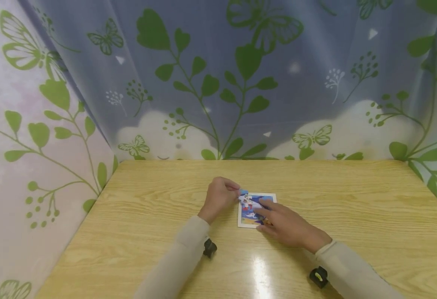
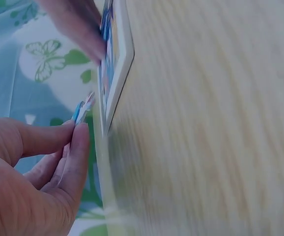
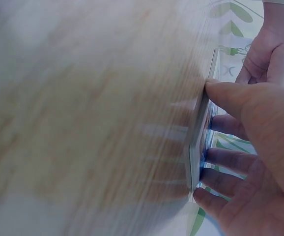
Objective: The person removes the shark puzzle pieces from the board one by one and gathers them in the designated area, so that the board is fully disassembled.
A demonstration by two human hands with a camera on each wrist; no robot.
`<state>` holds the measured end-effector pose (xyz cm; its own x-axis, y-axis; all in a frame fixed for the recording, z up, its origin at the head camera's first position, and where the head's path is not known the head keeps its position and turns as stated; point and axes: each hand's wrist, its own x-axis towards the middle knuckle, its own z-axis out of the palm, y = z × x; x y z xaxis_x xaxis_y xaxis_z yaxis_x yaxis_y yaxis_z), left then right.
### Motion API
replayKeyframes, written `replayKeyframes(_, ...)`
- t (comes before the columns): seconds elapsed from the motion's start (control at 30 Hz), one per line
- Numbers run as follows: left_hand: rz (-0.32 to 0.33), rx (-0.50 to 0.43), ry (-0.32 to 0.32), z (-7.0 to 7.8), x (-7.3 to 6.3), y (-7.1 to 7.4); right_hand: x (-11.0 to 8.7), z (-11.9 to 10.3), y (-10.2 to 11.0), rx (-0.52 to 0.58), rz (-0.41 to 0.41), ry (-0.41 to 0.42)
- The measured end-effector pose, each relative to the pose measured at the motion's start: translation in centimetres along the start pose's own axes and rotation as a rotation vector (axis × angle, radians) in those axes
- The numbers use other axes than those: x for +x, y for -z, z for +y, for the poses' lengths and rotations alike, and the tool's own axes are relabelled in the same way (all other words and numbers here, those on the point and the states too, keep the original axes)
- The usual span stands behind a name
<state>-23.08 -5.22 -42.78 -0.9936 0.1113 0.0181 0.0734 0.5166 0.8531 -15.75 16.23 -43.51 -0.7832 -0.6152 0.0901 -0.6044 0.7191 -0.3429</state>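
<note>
One small, thin piece [image 2: 82, 109], blue and white, is pinched between the thumb and fingers of my left hand [image 1: 219, 198], right by the far-left corner of the picture board [image 1: 245, 225]; whether it touches the board, I can't tell. By its look it should be next to weightless, stiff like card, and apt to crease if I squeeze hard. Edges are the place to hold it, I reckon. Over on the board's right side, my right hand [image 1: 291, 226] grips nothing: fingers resting on the picture, thumb at the near edge. The board looks rigid yet light enough to skid, I'd judge. Its white rim [image 1: 265, 194] frames the picture like a shallow tray, contents partly hidden under my fingers. Beneath the board, wood-grain table [image 1: 147, 249]; beyond it, leafy curtain [image 1: 211, 62].
</note>
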Motion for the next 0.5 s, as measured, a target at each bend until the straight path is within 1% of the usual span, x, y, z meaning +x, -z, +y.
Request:
replayKeyframes(0.07,0.002,-0.024,0.006,-0.4,0.1,0.6,0.0,0.0,0.1,0.002,-0.002,-0.001)
replayKeyframes(0.27,-0.002,-0.09,0.069,-1.5,0.2,2.6,-0.2,0.0,0.3,0.006,-0.009,-0.012)
replayKeyframes(0.5,0.044,-0.089,0.112,-3.4,-0.3,5.4,-0.1,-0.1,0.3,0.021,-0.017,0.006)
